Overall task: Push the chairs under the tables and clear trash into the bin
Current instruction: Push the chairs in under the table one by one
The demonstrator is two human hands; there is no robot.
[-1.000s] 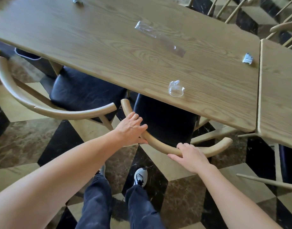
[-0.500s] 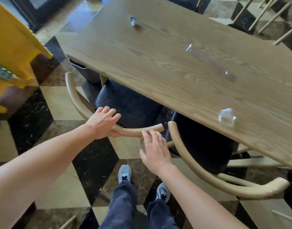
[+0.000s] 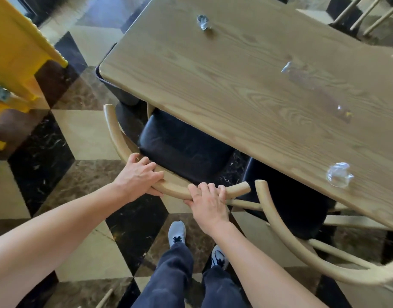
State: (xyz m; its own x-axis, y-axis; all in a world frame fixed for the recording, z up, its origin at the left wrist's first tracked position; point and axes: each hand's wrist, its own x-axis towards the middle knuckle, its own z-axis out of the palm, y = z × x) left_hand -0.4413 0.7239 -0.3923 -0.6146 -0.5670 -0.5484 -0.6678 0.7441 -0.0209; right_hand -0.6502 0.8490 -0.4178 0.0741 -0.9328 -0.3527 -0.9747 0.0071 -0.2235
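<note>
A wooden chair [image 3: 115, 134] with a black seat cushion [image 3: 182, 147] stands partly under the long wooden table [image 3: 246, 90]. Both hands grip its curved back rail: my left hand [image 3: 140, 174] toward the left, my right hand [image 3: 208, 201] near the rail's right end. A second chair [image 3: 280, 227] with a black seat sits under the table to the right. On the tabletop lie a crumpled clear wrapper [image 3: 338, 174] near the front edge, a long clear plastic sleeve [image 3: 313, 85] and a crumpled foil scrap [image 3: 203, 22] at the far end.
A yellow piece of furniture [image 3: 20, 52] stands at the left. A dark bin [image 3: 115, 90] shows under the table's left corner. More chair backs [image 3: 368, 14] are at the far right. The floor is checkered marble. My legs and shoes [image 3: 176, 234] are below.
Both hands left the right chair's rail and took hold of the left chair's rail. The view swung to the left along the table.
</note>
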